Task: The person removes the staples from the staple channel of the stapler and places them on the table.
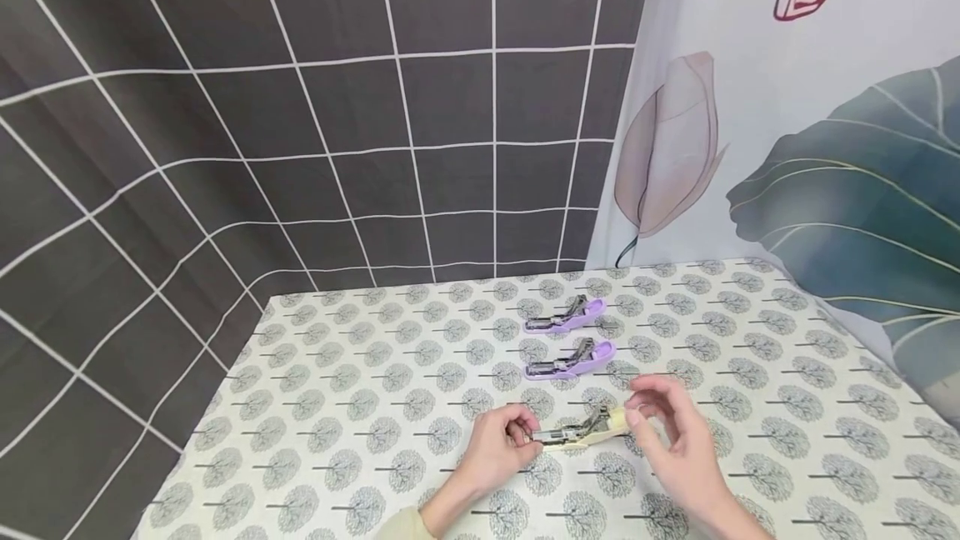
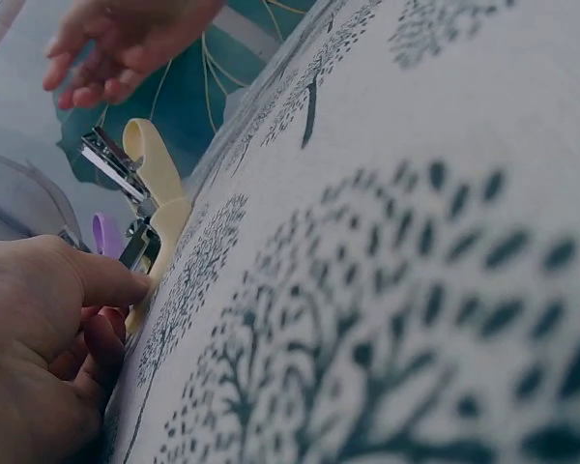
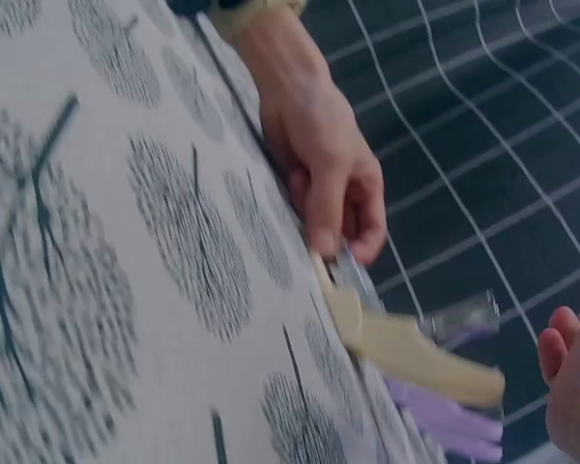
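Note:
A pale yellow stapler (image 1: 588,438) with a metal mechanism lies near the front of the table, its metal arm swung up from the plastic body. My left hand (image 1: 501,444) pinches its left end between thumb and fingers. By the right end is my right hand (image 1: 678,440), its fingers loosely bent. In the left wrist view, a gap shows between that right hand (image 2: 135,43) and the yellow stapler (image 2: 169,217). Beyond it lie two purple staplers, a nearer one (image 1: 577,367) and a farther one (image 1: 573,323), both opened up in the same way.
A cream cloth (image 1: 352,407) printed with grey trees covers the table. Behind stands a dark curtain (image 1: 450,107) with white grid lines. To the right hangs a pale curtain (image 1: 750,107) with flower and leaf prints.

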{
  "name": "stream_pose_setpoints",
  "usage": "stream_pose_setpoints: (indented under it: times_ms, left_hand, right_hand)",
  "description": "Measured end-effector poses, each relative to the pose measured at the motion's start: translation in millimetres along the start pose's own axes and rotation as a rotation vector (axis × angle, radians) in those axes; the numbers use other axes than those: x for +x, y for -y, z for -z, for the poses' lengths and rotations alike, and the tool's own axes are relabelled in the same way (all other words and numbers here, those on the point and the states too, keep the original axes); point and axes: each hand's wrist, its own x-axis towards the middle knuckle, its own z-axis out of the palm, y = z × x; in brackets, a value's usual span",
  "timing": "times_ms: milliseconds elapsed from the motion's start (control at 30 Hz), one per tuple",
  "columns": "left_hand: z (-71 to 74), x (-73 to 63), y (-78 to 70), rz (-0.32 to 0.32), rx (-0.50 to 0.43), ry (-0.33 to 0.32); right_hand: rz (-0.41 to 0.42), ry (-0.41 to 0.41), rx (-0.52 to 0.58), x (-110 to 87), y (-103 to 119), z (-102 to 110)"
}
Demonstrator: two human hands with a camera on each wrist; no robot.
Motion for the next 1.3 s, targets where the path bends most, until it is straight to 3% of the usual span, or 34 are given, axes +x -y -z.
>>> stream_pose_setpoints:
  times_ms: [67,133,400,567,667,867,1033,1300]
  left_hand:
    - [0.0,0.7,0.0,-0.002,0.003,0.007]
    - [-0.1,1.0,0.1,-0.002,0.006,0.008]
    - [-0.5,2.5,-0.4,-0.005,0.02,-0.007]
    - [-0.8,3.0,0.2,-0.004,0.028,-0.002]
    - [-0.6,2.4,0.2,0.0,0.027,-0.001]
    - [-0.9,3.0,0.1,-0.002,0.036,-0.001]
    - [-0.6,2.6,-0.4,-0.001,0.028,0.001]
    - [-0.3,2.1,0.7,0.003,0.023,-0.001]
  right_hand:
    - [0.008,0.025,0.058,-1.9,5.9,-8.5]
    - [-0.058,0.05,0.078,-5.5,12.6,-17.0]
    - [-0.468,0.167,0.022,-16.7,23.8,-44.9]
    - [-0.622,0.252,0.024,-18.7,17.3,-54.0]
    - [-0.66,0.283,0.017,-19.0,11.6,-56.8]
    - [-0.643,0.325,-0.029,-18.5,3.8,-58.8]
    - [-0.681,0.341,-0.045,-16.4,1.9,-58.6]
    - [-0.734,0.368,-0.008,-9.5,2.8,-58.8]
